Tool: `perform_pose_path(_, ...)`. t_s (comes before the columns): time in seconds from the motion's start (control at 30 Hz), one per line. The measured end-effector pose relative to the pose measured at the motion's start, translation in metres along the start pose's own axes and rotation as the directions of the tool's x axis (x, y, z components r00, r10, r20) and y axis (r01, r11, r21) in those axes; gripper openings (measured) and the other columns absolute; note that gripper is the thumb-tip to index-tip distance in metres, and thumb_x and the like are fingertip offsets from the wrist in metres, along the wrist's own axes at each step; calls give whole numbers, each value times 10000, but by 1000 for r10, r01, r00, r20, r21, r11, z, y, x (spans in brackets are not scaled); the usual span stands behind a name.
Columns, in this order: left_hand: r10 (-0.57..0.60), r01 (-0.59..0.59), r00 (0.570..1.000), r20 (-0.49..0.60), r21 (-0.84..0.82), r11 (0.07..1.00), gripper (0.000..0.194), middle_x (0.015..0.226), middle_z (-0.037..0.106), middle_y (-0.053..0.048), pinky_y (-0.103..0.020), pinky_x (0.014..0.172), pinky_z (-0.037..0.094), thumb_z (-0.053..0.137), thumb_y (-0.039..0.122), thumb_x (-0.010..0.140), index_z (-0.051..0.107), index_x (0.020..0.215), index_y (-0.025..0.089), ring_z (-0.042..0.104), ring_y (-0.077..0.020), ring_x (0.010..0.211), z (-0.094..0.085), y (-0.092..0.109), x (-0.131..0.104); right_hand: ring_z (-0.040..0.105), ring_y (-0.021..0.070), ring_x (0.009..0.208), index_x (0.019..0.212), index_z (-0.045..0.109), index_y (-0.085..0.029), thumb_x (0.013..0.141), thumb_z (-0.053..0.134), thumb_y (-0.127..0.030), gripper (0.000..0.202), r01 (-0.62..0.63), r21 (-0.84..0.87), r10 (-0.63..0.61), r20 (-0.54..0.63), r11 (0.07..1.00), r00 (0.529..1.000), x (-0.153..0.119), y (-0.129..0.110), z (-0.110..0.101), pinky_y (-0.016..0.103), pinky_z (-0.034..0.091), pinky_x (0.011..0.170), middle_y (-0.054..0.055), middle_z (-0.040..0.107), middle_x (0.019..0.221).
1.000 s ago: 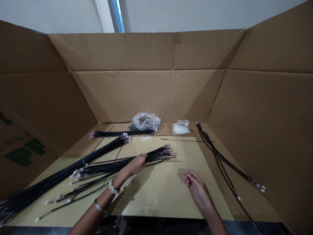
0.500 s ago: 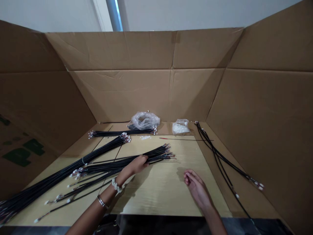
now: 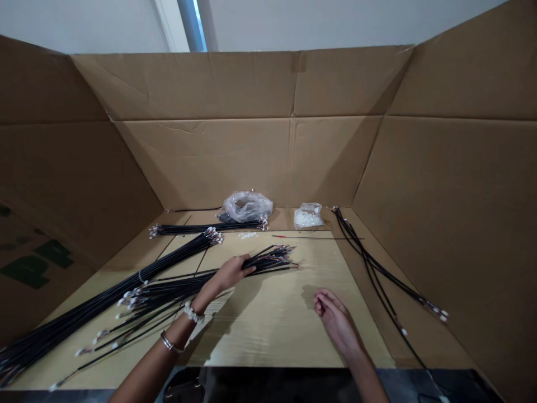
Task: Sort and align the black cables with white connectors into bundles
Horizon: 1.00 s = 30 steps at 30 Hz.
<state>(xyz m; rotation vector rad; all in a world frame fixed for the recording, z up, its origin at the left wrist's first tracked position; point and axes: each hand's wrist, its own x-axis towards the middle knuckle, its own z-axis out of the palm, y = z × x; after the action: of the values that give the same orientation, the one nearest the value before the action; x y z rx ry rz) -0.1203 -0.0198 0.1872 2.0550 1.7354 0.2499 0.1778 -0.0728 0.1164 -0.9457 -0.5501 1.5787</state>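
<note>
Wooden tabletop (image 3: 285, 324): black cable bundles (image 3: 104, 299), two plastic bags (image 3: 245, 206), loose cables (image 3: 377, 268).

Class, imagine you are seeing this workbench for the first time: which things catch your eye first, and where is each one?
High cardboard walls fence in the pale worktop on three sides. Left of centre, the left hand grips a bundle of black cables, with a longer cable bundle stretching away to the left edge. The right hand rests loosely curled on the worktop, and two clear plastic bags sit at the back wall.

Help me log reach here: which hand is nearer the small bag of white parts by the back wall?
Right. The right hand lies below the small bag; the left hand is farther left, gripping the cable bundle.
</note>
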Motion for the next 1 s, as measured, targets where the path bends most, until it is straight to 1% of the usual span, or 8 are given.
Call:
perform_pose_path(0.13,-43,44,999,-11,50,998,322,1060,735,-126,-312,834,475,512,423,921,646,1047,159,674,-254,967,2,6,4,522,139,600,696,745,-185,466,945,-373,359,16,-3,-16,3,1000,1000,0,2,-1,272,425,564,23,650,658)
perform_pose_path(0.4,-115,110,993,20,169,979,273,1107,740,-146,-323,854,481,534,308,909,686,1092,173,689,-294,1039,10,13,5,519,135,588,699,739,-178,493,932,-363,337,14,-6,-14,16,1000,1000,-1,0,0,268,410,559,25,650,648)
perform_pose_path(0.5,-141,133,990,20,206,969,311,1152,726,-153,-337,889,479,547,285,892,664,1160,177,675,-303,1085,14,18,4,513,133,581,697,735,-180,496,931,-371,340,16,-9,-16,19,1000,1000,-1,0,0,272,411,558,20,649,653)
perform_pose_path(0.6,-164,155,986,19,235,960,362,1168,714,-178,-359,903,478,552,271,882,634,1214,152,667,-322,1103,16,20,5,515,131,587,700,732,-181,496,933,-377,347,20,-9,-20,24,1000,1000,0,1,-1,270,413,559,18,646,654)
perform_pose_path(0.7,-169,155,985,35,247,956,364,1169,708,-203,-365,902,474,556,248,873,635,1205,123,662,-336,1109,17,21,6,518,134,583,700,734,-178,498,934,-373,345,19,-11,-18,28,1000,999,0,1,-1,275,413,555,22,646,653)
perform_pose_path(0.77,-160,145,986,42,245,959,344,1164,708,-207,-361,896,472,559,246,872,643,1178,115,661,-338,1107,15,20,6,520,134,584,702,737,-180,497,934,-376,345,17,-12,-17,27,1000,999,-1,1,-1,274,414,555,21,649,654)
perform_pose_path(0.87,-129,117,991,35,232,966,314,1128,722,-181,-343,879,472,529,298,907,634,1154,136,668,-313,1082,8,18,5,520,131,590,698,734,-188,493,936,-383,347,21,-11,-21,25,1000,999,0,1,-1,266,414,558,15,651,651)
perform_pose_path(1.0,-64,56,998,28,228,972,307,1183,693,-158,-316,920,447,437,351,962,605,1131,156,647,-270,1109,-4,15,4,513,131,582,689,731,-181,491,937,-383,350,19,-11,-19,30,1000,999,0,1,-1,271,408,555,19,643,639)
